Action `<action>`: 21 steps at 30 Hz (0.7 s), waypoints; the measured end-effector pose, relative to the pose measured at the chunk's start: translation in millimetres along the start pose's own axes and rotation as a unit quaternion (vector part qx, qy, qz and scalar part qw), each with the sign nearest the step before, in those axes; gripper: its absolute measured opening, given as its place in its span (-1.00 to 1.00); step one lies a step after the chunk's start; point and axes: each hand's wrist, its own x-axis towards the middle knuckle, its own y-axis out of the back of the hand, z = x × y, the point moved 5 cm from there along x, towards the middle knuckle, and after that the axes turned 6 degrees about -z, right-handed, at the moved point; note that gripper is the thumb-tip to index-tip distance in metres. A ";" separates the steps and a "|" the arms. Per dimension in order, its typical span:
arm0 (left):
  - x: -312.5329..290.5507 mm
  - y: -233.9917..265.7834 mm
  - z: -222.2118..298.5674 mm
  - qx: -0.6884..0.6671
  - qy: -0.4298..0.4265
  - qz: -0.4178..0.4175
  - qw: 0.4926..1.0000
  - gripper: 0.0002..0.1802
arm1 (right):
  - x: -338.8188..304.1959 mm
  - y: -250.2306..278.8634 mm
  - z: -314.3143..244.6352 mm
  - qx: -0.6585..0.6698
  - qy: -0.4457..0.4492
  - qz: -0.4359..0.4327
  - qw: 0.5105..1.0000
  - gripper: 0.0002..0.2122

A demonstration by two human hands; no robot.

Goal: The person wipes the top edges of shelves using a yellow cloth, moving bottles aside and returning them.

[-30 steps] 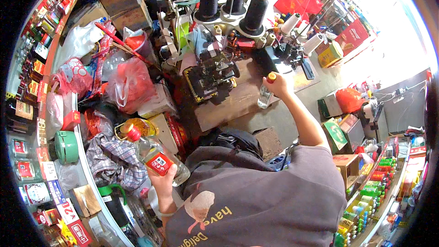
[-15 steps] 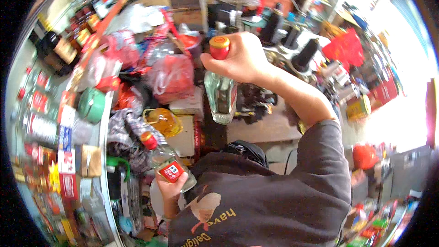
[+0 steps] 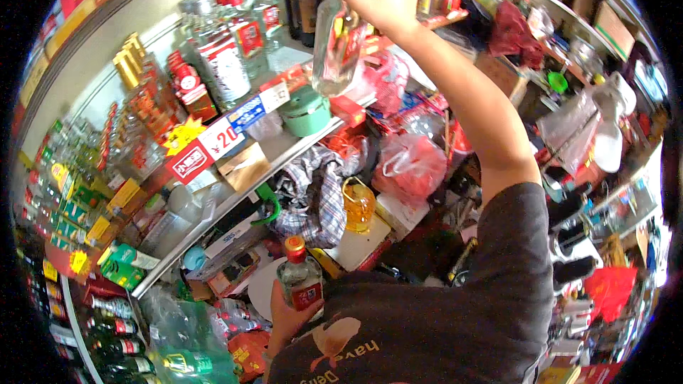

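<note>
My right hand (image 3: 384,1) is raised at the top of the view, wrapped round the neck of a clear glass bottle (image 3: 333,53) with a red cap. That bottle hangs upright in front of the shelf, at the end of a row of clear bottles with red caps (image 3: 249,34). Low down near my body, my left hand (image 3: 286,318) grips a second clear glass bottle (image 3: 300,281), which has a red and gold cap and a red label. Dark wine bottles (image 3: 306,7) stand on the shelf just behind the raised bottle.
A green round container (image 3: 306,110) sits at the front of the shelf (image 3: 290,144). Below lie a plaid cloth (image 3: 313,203), a jug of yellow liquid (image 3: 358,208) and a red plastic bag (image 3: 411,165). More bottles (image 3: 114,345) crowd the lower left.
My view has turned left toward the shelf. My right hand has carried its bottle up and over to the shelf, while the left keeps its bottle near my body.
</note>
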 end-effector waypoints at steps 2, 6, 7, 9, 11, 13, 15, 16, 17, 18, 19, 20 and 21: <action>-6.1 6.6 4.0 0.069 -0.028 0.040 0.996 -0.17 | 23.3 -16.2 -19.8 0.044 0.035 0.040 0.998 -0.55; -13.2 8.0 10.4 0.099 -0.023 0.102 0.990 -0.14 | 85.0 -91.7 -16.0 -0.073 0.020 0.018 0.997 -0.49; -16.6 8.0 10.5 0.097 -0.024 0.116 0.988 -0.14 | 95.0 -108.6 -15.6 -0.058 0.022 0.013 0.998 -0.47; -23.0 12.0 6.6 0.133 -0.002 0.161 0.978 -0.14 | 108.6 -133.8 -12.2 -0.041 0.019 -0.013 0.999 -0.45; -29.4 15.4 -5.2 0.120 -0.019 0.186 0.975 -0.14 | 117.5 -158.6 -12.2 -0.061 0.001 -0.054 0.997 -0.47; -32.7 15.3 -1.8 0.109 -0.036 0.213 0.970 -0.14 | 120.4 -177.9 -15.9 -0.042 0.010 -0.065 0.997 -0.46; -35.5 12.7 7.4 0.146 0.044 0.238 0.959 -0.14 | 130.8 -204.2 3.5 -0.052 -0.033 -0.075 0.995 -0.44; -34.4 11.5 7.7 0.144 0.044 0.247 0.957 -0.14 | 136.6 -214.1 10.3 -0.055 -0.042 -0.084 0.994 -0.44; -39.3 10.7 4.5 0.126 0.068 0.270 0.952 -0.14 | 137.9 -226.7 10.8 -0.055 -0.050 -0.099 0.992 -0.45; -39.6 9.2 5.0 0.107 0.089 0.285 0.948 -0.14 | 139.1 -232.9 15.0 -0.056 -0.052 -0.094 0.993 -0.45; -38.5 7.5 9.2 0.105 0.092 0.290 0.947 -0.14 | 142.3 -242.6 21.0 -0.056 -0.044 -0.098 0.993 -0.46; -34.8 6.1 19.1 0.105 0.124 0.285 0.945 -0.14 | 141.4 -243.9 19.4 -0.061 -0.057 -0.121 0.989 -0.45; -32.1 4.6 22.7 0.104 0.155 0.279 0.942 -0.14 | 139.8 -242.3 17.1 -0.068 -0.070 -0.143 0.985 -0.44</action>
